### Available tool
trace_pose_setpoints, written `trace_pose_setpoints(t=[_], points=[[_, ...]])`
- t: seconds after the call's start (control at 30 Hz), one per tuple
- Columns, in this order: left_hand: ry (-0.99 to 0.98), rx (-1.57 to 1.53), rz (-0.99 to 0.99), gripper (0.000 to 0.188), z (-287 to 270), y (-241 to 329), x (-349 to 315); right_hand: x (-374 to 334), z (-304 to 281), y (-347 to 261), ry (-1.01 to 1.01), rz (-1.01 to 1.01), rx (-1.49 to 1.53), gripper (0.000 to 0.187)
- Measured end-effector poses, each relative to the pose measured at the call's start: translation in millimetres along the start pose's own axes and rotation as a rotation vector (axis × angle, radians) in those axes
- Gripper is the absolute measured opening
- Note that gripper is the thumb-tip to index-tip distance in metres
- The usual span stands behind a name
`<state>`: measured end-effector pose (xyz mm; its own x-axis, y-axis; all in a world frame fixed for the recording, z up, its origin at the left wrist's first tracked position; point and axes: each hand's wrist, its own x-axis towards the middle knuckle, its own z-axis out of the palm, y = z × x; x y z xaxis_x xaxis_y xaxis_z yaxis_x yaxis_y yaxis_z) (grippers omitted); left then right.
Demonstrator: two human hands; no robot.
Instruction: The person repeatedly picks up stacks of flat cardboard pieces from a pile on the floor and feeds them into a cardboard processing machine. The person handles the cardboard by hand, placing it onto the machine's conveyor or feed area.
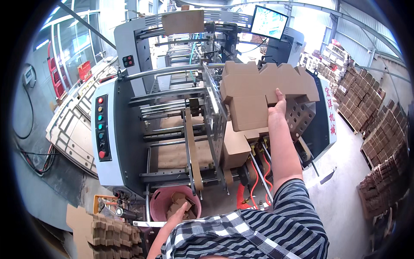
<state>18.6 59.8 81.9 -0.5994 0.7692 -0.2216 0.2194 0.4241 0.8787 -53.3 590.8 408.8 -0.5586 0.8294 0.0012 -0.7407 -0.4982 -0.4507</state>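
A: In the head view, what is held by the right hand (277, 105)?

B: A brown, flat cardboard blank with notched edges (248, 112) is gripped at its lower edge. The thumb is laid on its face; the other fingers are hidden.

A: Where is that blank placed?

B: It is held tilted above the front right part of a grey-and-white metal machine (115, 125), partly covering a grey perforated metal plate (297, 123). Below it, another brown cardboard piece (236, 152) is seen, with thin red hoses (255, 179) just beside.

A: And the left hand (176, 216)?

B: It is held low, near a pink round bucket (154, 205) in which brown cardboard scraps (177, 199) are contained. Its fingers are partly hidden, so whether they are open or closed cannot be told.

A: What else is shown?

B: Brown cardboard blanks in a stack (114, 235) are seen at lower left, coloured round push buttons (101, 126) on the machine's left side, and a black-framed screen (269, 22) above.
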Motion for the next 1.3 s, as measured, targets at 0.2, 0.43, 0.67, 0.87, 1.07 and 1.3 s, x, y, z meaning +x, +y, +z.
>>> trace_pose_setpoints(t=[0.2, 0.43, 0.67, 0.87, 1.07, 1.3], points=[[-0.050, -0.166, -0.157, 0.081, -8.8, 3.1, 27.9, 41.8, -37.0, 20.6, 0.070, -0.067, -0.141, 0.037], [-0.105, -0.039, -0.014, 0.068, -13.6, 38.1, 32.9, 23.7, -44.0, 31.0, 0.066, 0.095, -0.008, 0.037], [-0.155, -0.040, -0.027, 0.072, 5.6, 38.3, 55.4, -0.4, -46.2, 23.7, 0.079, 0.242, -0.028, 0.047], [-0.127, -0.063, -0.016, 0.073, 18.5, 42.6, 58.4, 6.1, -71.6, 30.1, 0.160, 0.259, -0.083, 0.051], [-0.111, -0.017, 0.019, 0.079, 21.1, 29.2, 60.7, -3.2, -91.8, 58.6, 0.234, 0.181, -0.132, 0.048], [-0.058, -0.015, 0.069, 0.084, 26.7, 27.5, 57.6, 11.9, -127.9, 79.6, 0.257, 0.299, -0.058, 0.043]])
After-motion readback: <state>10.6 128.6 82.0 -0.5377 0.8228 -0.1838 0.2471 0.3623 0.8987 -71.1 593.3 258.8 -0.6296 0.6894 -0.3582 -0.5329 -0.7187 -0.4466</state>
